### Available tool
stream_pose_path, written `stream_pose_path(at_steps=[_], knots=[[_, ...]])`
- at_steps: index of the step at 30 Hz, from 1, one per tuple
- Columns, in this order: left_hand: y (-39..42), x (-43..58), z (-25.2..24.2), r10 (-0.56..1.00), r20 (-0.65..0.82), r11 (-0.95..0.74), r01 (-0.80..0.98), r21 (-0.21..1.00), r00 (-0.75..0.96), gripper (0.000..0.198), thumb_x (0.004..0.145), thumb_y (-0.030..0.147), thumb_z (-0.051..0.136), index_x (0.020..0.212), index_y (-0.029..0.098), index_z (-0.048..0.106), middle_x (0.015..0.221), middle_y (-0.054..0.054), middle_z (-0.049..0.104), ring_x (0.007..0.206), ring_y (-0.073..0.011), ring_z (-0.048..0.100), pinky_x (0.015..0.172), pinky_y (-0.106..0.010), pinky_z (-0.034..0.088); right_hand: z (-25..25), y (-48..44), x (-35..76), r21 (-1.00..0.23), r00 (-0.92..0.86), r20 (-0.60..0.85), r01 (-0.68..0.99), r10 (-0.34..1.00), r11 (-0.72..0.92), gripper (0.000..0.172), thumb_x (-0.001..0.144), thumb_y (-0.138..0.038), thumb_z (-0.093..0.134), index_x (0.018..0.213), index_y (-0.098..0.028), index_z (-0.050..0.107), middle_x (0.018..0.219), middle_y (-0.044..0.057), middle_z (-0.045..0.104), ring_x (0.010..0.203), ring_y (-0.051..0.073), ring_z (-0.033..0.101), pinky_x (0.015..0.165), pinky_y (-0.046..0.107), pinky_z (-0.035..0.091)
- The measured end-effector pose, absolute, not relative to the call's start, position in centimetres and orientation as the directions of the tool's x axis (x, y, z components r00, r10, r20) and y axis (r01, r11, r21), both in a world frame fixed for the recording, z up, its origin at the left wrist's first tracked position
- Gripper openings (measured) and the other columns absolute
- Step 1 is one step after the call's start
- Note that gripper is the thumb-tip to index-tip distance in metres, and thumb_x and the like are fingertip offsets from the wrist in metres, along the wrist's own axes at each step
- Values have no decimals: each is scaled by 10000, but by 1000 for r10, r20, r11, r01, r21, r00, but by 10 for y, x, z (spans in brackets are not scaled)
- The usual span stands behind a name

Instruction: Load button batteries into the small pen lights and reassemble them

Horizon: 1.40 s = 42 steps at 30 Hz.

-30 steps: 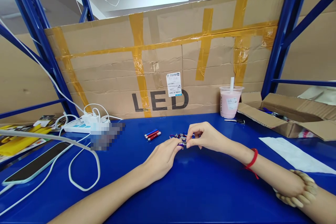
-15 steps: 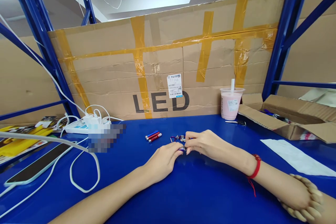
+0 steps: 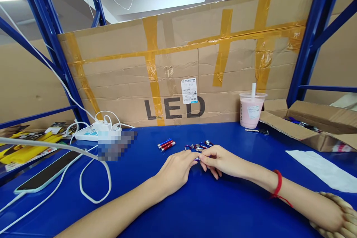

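Note:
My left hand (image 3: 176,169) and my right hand (image 3: 219,161) meet at the middle of the blue table (image 3: 195,208). Their fingertips pinch together on a small purple part (image 3: 197,158), mostly hidden between them. Just behind the fingers lies a little heap of small metal and coloured parts (image 3: 199,145). Two short pen-like tubes (image 3: 166,144), one blue and one red, lie to the left of the heap. A red string is tied on my right wrist.
A taped cardboard sheet marked LED (image 3: 178,70) stands at the back. A pink drink cup (image 3: 252,109) and an open carton (image 3: 309,124) sit back right, white paper (image 3: 320,169) at right. A phone (image 3: 46,174), white cables (image 3: 92,182) and a power strip (image 3: 95,132) lie left.
Both hands have drawn slightly toward me, away from the heap of parts, still pinching the small part. The view has shifted a little.

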State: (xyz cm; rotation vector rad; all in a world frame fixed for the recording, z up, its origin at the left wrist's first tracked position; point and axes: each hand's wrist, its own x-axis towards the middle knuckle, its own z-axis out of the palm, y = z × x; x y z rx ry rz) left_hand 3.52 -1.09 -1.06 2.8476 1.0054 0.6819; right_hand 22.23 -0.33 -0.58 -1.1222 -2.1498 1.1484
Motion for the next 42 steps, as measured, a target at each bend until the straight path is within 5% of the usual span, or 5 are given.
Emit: stream_pose_path(at_steps=[5, 10, 18, 27, 42], knots=[[-11, 36, -10, 610, 386, -790, 568, 231, 692, 253, 935, 176, 317, 1016, 179, 556, 966, -51, 642, 916, -176, 599, 801, -286, 474, -9, 1, 219, -900, -555, -34, 378, 831, 215, 594, 691, -707, 481, 621, -117, 508, 420, -30, 427, 363, 60, 454, 357, 142, 326], [-10, 36, -11, 609, 361, -793, 555, 252, 706, 381, 934, 183, 314, 1312, 175, 359, 1199, -99, 571, 1095, -201, 549, 900, -327, 453, -13, 5, 222, -895, -564, -10, 373, 826, 244, 614, 731, -705, 428, 631, -107, 528, 435, -34, 415, 367, 52, 465, 347, 131, 315], [-6, 38, -12, 675, 366, -736, 619, 276, 640, 253, 931, 177, 313, 979, 185, 561, 946, -47, 621, 876, -160, 598, 782, -270, 475, -9, 5, 222, -868, -522, -2, 424, 853, 258, 595, 747, -688, 432, 703, -111, 571, 465, -37, 412, 380, 68, 479, 349, 153, 304], [-7, 40, -11, 716, 408, -696, 623, 356, 566, 279, 936, 210, 296, 1132, 206, 494, 1081, -54, 611, 885, -159, 603, 761, -272, 481, 2, 5, 231, -451, -257, 576, 692, 776, 564, 384, 696, -577, 624, 792, -214, 706, 737, 12, 603, 556, 59, 484, 524, 175, 347], [-4, 41, -15, 705, 435, -709, 573, 411, 561, 254, 946, 228, 261, 1046, 202, 493, 938, -34, 606, 820, -150, 576, 722, -259, 457, 3, 8, 240, -219, -473, 669, 612, 574, 760, 262, 804, -475, 566, 896, -283, 719, 829, -6, 601, 576, 24, 480, 521, 156, 328]])
